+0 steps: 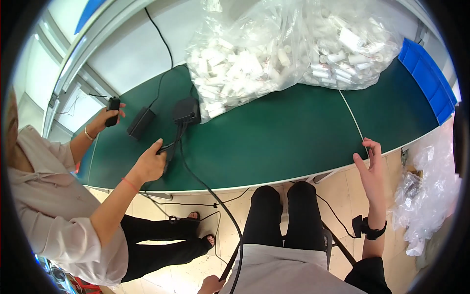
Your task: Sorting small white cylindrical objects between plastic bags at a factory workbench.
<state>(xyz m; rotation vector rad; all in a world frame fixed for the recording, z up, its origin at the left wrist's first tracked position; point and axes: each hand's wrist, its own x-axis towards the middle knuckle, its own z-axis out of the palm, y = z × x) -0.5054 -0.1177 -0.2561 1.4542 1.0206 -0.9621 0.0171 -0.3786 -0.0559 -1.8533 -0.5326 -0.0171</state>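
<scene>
My right hand (370, 166) is held over the front edge of the green tabletop (274, 142), with fingers apart and nothing in them. A black band with a small box (373, 228) is strapped round my right wrist. Down at the lower edge of the view is my left hand (211, 284), beside the dark chair arm (230, 264). Its fingers look curled, and what they hold, if anything, is hidden. A thick black cable (227, 210) runs from the table down past that hand.
On the left, a co-worker holds a black device (112, 111) and cables. A black adapter (141, 122) and black box (186, 110) lie nearby. Two clear bags of white cylinders (240, 68) stand behind; a blue bin (428, 81) and clear plastic (426, 186) are at right.
</scene>
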